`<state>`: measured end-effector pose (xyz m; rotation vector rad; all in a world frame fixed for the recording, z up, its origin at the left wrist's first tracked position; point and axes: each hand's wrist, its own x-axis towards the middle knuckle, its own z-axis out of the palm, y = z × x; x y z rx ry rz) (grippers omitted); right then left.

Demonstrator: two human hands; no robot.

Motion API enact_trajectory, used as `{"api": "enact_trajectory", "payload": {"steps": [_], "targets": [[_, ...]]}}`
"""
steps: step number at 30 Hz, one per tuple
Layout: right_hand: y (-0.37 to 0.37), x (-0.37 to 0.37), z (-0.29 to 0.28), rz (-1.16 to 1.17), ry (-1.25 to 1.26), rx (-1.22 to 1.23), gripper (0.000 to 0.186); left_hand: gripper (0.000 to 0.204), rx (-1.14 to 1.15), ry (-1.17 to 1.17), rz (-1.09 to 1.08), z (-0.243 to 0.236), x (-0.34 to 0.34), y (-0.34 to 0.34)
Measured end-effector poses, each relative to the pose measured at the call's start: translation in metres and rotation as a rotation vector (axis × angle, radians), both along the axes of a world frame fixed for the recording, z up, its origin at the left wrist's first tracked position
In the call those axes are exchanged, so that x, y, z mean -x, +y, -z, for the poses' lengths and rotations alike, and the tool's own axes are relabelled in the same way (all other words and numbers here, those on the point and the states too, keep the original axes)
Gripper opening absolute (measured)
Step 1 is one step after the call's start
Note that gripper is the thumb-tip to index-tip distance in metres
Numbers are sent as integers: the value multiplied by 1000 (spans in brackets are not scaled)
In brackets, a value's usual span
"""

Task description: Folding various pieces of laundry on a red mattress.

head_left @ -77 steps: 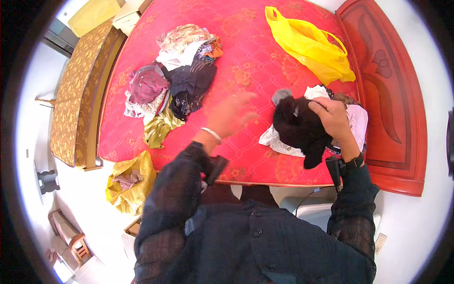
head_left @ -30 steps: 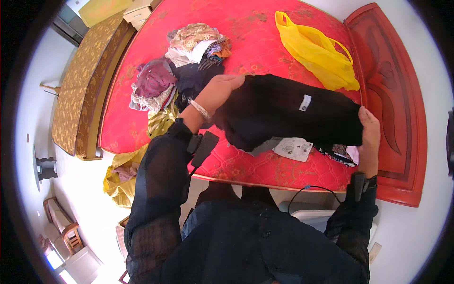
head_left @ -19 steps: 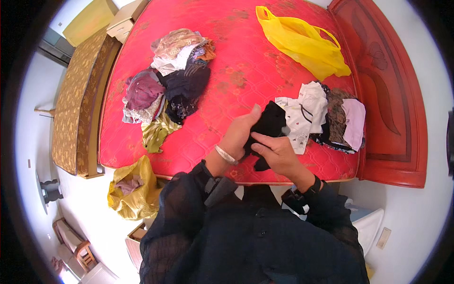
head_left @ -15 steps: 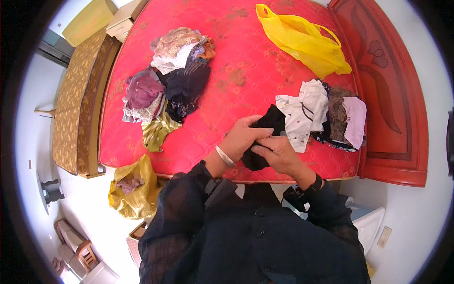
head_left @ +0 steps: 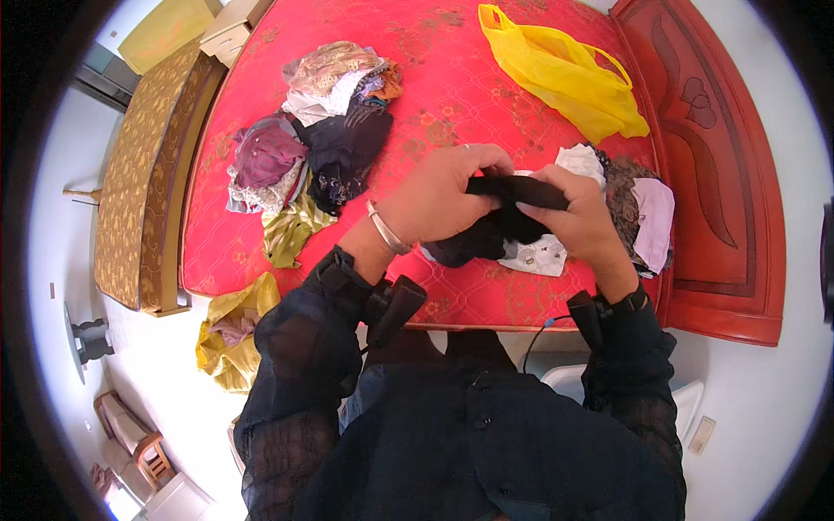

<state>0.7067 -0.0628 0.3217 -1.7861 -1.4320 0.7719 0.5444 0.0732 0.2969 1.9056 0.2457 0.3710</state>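
My left hand (head_left: 439, 195), with a bangle on its wrist, and my right hand (head_left: 576, 214) both grip a dark black garment (head_left: 473, 241) over the front of the red mattress (head_left: 443, 104). The cloth is bunched between their fingers, with a band of it stretched from hand to hand. Partly under and behind it lie white printed cloths (head_left: 534, 259), beside a lacy brown piece (head_left: 621, 204) and a pale pink one (head_left: 653, 217). To the left sits a mixed pile of garments with purple (head_left: 265, 152), dark navy (head_left: 343, 156), beige (head_left: 334, 65) and olive (head_left: 291, 230) pieces.
A yellow plastic bag (head_left: 569, 78) lies at the back right, near the carved red headboard (head_left: 712, 217). A yellow bag with cloth inside (head_left: 234, 343) stands by the bed's front left. A patterned mattress (head_left: 139, 182) stands along the left, beside a small drawer cabinet (head_left: 221, 35).
The black garment, spread wide a second ago, is now bunched. Since half a second ago both hands have risen away from my body and moved apart, pulling part of the cloth between them.
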Motion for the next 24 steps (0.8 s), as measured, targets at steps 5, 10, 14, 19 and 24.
{"api": "enact_trajectory", "payload": {"steps": [5, 10, 14, 19, 24], "targets": [[11, 8, -21, -53, -78, -166, 21, 22, -169, -35, -239, 58, 2, 1], [19, 3, -32, 5, -35, -160, 21, 23, 176, -177, -400, 109, 2, 3], [23, -13, -34, 57, -39, -187, 19, 23, 458, -181, -409, 112, 3, 12], [30, -44, -23, 124, 141, -122, 19, 22, 64, -50, -390, 84, 19, 42], [52, -54, -24, 143, 97, -161, 22, 21, 37, -124, -466, 63, 29, 72]]}}
